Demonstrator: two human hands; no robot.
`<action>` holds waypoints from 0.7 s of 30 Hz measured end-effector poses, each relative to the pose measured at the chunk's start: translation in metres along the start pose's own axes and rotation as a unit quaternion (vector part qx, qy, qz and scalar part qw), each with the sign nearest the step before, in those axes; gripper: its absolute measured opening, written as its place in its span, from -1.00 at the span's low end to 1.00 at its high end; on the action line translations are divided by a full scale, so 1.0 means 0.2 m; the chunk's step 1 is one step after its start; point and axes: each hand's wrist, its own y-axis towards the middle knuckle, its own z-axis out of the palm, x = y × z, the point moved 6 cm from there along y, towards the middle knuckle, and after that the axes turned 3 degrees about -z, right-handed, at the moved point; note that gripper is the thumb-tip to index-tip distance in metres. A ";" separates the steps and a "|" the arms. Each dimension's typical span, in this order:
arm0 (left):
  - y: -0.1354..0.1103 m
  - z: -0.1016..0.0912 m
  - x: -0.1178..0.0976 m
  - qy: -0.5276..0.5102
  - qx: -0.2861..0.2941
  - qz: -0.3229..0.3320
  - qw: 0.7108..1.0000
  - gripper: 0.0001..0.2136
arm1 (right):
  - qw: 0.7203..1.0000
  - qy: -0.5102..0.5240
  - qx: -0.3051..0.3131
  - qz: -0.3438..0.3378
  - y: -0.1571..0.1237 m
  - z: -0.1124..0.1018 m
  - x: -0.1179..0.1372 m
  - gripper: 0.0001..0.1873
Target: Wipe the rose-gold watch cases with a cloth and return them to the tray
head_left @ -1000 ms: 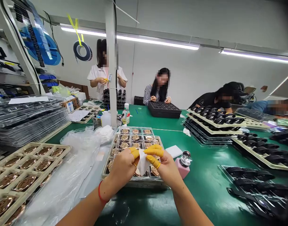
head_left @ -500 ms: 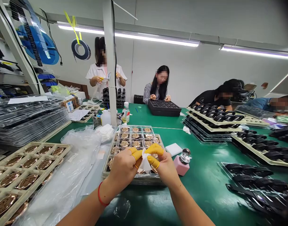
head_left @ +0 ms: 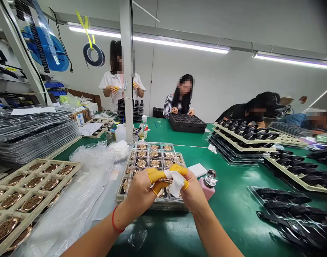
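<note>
My left hand (head_left: 142, 187), with yellow finger cots on its fingertips, pinches a rose-gold round watch case (head_left: 165, 180) seen almost edge-on. In my right hand (head_left: 192, 189), also in yellow cots, a crumpled white wipe (head_left: 177, 182) is gripped against the case's right side. Both hands are above a clear compartment tray (head_left: 117, 194) of similar rose-gold cases, stacked on the green bench. Close to my right hand stands a pink pump bottle (head_left: 207, 187) with a metal top, beside a white pad (head_left: 197, 170). My fingers partly cover the case.
A beige tray (head_left: 77, 167) of rose-gold cases and a plastic sheet (head_left: 64, 217) lie on the left. Stacked clear trays (head_left: 40, 142) rise behind them. Black watches fill trays (head_left: 299, 178) on the right. A post (head_left: 127, 71) stands ahead; several co-workers sit or stand across the bench.
The white wipe has shifted right and opened out with my right hand. The watch case's edge now shows between my left fingers; before, the wipe and fingers hid it.
</note>
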 end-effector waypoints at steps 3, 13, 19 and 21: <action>0.00 0.02 0.01 -0.075 0.027 -0.037 0.996 -0.86 | 0.999 0.037 0.007 0.029 -0.01 0.02 -0.03 -0.74; 0.01 -0.02 0.03 0.037 0.065 -0.068 0.995 -0.83 | 0.999 0.043 -0.022 0.009 -0.01 0.01 -0.05 -0.78; 0.03 -0.07 0.00 0.129 0.086 -0.017 0.988 -0.84 | 0.998 0.041 -0.011 0.041 0.00 0.03 -0.06 -0.76; 0.03 -0.07 -0.01 0.149 0.104 0.006 0.983 -0.81 | 0.998 0.032 0.002 0.050 -0.01 0.04 -0.07 -0.74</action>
